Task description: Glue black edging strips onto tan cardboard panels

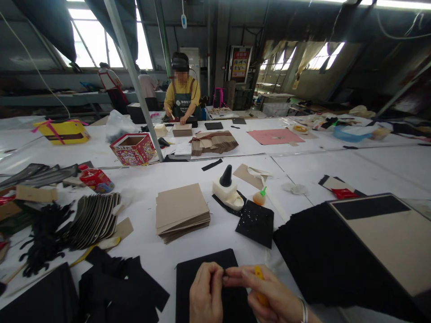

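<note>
My left hand [206, 291] is closed in a pinch over a black sheet [188, 273] at the bottom middle. A tiny dark bit shows at its fingertips, too small to name. My right hand [269, 294] meets it there, index and middle fingers stretched toward the pinch. The same hand grips a tool with a yellow handle [259, 280]; its working end is hidden. Just beyond lie a stack of grey-brown boards [182, 206] and a black piece with white specks [256, 224]. Beside these stands a cream glue dispenser-like container [220, 190] with a black cone on top.
Black strips [121, 287] are heaped at left, near a row of curved dark pieces [96, 220]. At right spreads a large black stack [323, 255] with a beige-faced panel [384, 242]. A slanted pole [134, 80] rises beside a red box [133, 150]. A co-worker [183, 96] stands across.
</note>
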The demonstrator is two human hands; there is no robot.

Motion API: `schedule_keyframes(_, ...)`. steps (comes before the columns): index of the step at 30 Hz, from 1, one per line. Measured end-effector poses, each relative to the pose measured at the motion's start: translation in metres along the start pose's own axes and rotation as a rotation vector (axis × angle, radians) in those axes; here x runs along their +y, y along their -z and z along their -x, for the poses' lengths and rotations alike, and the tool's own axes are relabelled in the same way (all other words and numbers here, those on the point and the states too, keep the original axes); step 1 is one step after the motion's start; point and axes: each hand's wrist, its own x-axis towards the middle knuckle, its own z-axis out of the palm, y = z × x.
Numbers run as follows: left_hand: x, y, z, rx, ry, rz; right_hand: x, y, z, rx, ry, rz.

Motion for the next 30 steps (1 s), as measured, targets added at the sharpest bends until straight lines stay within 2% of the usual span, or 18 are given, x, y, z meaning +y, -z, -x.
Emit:
schedule_keyframes(3,-0.003,0.018,-0.003,0.056,0.168,-0.025,-0.003,0.005,0.003,0.021,0.029,-0.022)
schedule_keyframes(5,-0.006,0.031,-0.005,0.036,0.238,-0.045,-0.004,0.008,0.004,0.029,0.04,-0.023)
schedule_keyframes(7,-0.006,0.038,-0.005,-0.022,0.247,-0.03,-0.006,0.009,0.003,0.021,0.037,-0.01)
schedule_keyframes(9,-0.005,0.037,-0.003,-0.062,0.193,0.01,-0.007,0.006,0.001,0.007,0.033,0.007)
schedule_keyframes(13,-0.001,0.029,0.002,-0.027,-0.005,0.019,-0.011,-0.008,-0.003,-0.023,0.035,0.031)
schedule_keyframes(18,-0.005,0.032,0.002,-0.115,-0.336,-0.147,-0.006,-0.02,-0.009,0.035,0.009,0.139)
schedule_keyframes(21,-0.007,0.034,0.004,-0.05,-0.43,-0.273,0.001,-0.018,-0.016,0.012,-0.004,0.19)
schedule_keyframes(23,-0.009,0.033,0.007,0.019,-0.4,-0.28,0.004,-0.016,-0.021,-0.031,-0.03,0.209)
schedule_keyframes(25,-0.011,0.031,0.01,0.055,-0.292,-0.214,0.004,-0.017,-0.024,-0.063,-0.058,0.225)
schedule_keyframes(30,-0.014,0.029,0.011,0.015,0.149,-0.072,0.0,-0.031,-0.031,-0.019,-0.049,0.249)
